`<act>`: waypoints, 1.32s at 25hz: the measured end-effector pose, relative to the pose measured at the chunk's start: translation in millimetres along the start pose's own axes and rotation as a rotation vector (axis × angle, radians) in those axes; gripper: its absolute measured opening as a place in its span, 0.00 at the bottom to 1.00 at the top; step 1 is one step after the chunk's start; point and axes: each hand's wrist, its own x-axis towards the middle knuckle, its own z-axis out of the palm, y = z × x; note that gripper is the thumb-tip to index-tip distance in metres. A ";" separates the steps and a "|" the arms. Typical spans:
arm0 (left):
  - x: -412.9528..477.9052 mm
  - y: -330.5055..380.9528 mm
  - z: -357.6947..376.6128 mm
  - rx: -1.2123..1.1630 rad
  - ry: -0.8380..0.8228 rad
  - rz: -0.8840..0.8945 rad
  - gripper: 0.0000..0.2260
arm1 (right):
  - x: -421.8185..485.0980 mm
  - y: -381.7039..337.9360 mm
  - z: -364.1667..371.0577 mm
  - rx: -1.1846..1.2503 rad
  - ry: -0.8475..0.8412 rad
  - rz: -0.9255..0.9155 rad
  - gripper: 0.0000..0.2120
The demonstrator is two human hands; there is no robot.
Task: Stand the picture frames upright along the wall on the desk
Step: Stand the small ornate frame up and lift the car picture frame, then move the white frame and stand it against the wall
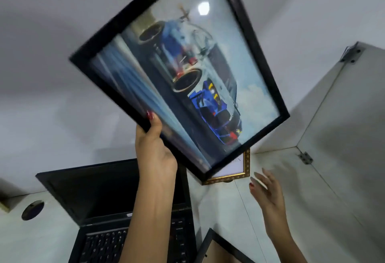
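A large black picture frame [179, 68] with a blue racing-car print is held high in the air, tilted, above the desk. My left hand [155, 148] grips its lower edge, thumb on the glass. To the lower right my right hand [268, 194] hovers with fingers spread, holding nothing and apart from the frame. A gold-rimmed frame [235, 171] stands against the wall behind, mostly hidden by the black frame. Another dark frame [216, 248] lies on the desk at the bottom, its brown back showing.
An open black laptop [112, 200] sits on the pale desk [229, 206] at the left. A round cable hole [33, 210] is at the far left. A white side panel [343, 137] with metal brackets closes the desk's right side.
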 end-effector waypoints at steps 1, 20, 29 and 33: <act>-7.6 2.0 -14.5 -0.038 0.022 -0.066 0.07 | -17.5 -9.7 6.0 0.087 -0.062 0.027 0.28; -8.5 198.3 -352.6 0.363 0.168 -0.247 0.14 | -215.0 -54.4 251.5 0.155 -0.234 -0.178 0.10; 151.7 369.3 -544.8 0.518 0.416 -0.047 0.26 | -256.6 20.6 410.7 -0.129 -0.156 -0.211 0.01; 230.6 392.7 -573.0 0.629 0.437 -0.077 0.31 | -248.1 55.5 442.6 -0.179 -0.078 -0.127 0.20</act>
